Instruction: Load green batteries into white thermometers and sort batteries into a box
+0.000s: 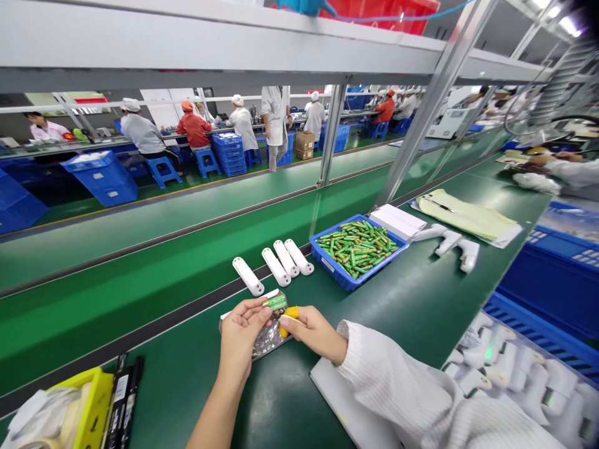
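Observation:
My left hand (242,327) is closed around green batteries (275,303), held side by side between thumb and fingers. My right hand (321,333), with yellow finger cots (291,312) on its fingertips, pinches at the right end of the batteries. Whatever small piece lies in that pinch is too small to make out. Beneath both hands is a shallow tray (267,340) of small shiny parts, partly covered. Just beyond, several white elongated casings (248,276) lie along the bench edge. A blue tray (333,269) piled with loose green batteries (358,246) stands to their right.
White angled housings (449,240) and papers (468,215) lie right of the tray. A yellow bin (93,405) and black markers (126,399) are front left. More white housings (519,368) fill a crate at lower right. A metal post (416,112) rises behind the bench; co-workers sit beyond.

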`<action>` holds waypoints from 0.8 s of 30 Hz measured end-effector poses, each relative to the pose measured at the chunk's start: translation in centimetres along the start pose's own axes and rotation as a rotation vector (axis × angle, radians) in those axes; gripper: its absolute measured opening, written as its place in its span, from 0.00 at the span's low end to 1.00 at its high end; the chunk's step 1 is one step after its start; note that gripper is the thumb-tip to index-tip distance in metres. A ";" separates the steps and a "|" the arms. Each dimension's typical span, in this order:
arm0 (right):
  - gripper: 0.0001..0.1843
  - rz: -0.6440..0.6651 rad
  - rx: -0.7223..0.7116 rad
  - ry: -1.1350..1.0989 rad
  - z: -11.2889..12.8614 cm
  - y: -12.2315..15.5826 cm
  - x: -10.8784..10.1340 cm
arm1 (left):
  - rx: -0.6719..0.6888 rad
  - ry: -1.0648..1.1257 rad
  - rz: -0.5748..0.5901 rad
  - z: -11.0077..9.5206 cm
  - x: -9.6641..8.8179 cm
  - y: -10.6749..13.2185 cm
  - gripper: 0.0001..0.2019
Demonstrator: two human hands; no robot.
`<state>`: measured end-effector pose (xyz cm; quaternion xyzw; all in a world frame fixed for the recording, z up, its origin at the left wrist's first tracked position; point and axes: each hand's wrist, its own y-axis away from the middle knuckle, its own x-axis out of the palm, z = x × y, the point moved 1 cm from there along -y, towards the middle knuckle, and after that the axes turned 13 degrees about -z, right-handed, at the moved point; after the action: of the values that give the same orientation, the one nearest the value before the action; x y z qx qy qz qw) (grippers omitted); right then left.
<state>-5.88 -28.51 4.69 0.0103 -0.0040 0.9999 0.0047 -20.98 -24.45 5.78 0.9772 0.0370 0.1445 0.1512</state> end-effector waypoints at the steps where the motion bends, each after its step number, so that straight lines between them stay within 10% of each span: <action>1: 0.26 0.004 0.008 -0.024 0.1 0.0 0.0 | 0.008 -0.011 0.003 0.0 0.0 0.0 0.19; 9: 0.25 -0.002 0.217 -0.250 -0.2 -0.2 -0.3 | 0.088 -0.164 0.089 -0.8 0.1 0.5 0.12; 16: 0.26 -0.565 -0.015 -0.270 0.1 -1.6 -3.5 | 0.261 -0.427 0.204 -0.5 0.5 1.4 0.08; 21: 0.24 -0.131 0.137 -0.259 -0.8 -1.3 -1.6 | 0.447 -0.558 0.143 0.5 0.2 1.3 0.08; 24: 0.22 -0.113 0.153 -0.309 -0.6 -1.1 -0.9 | 0.530 -0.598 0.134 0.7 0.1 1.3 0.06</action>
<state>-4.96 -27.44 4.03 0.1643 0.0718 0.9820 0.0593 -20.66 -25.91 5.57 0.9815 -0.0364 -0.1510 -0.1115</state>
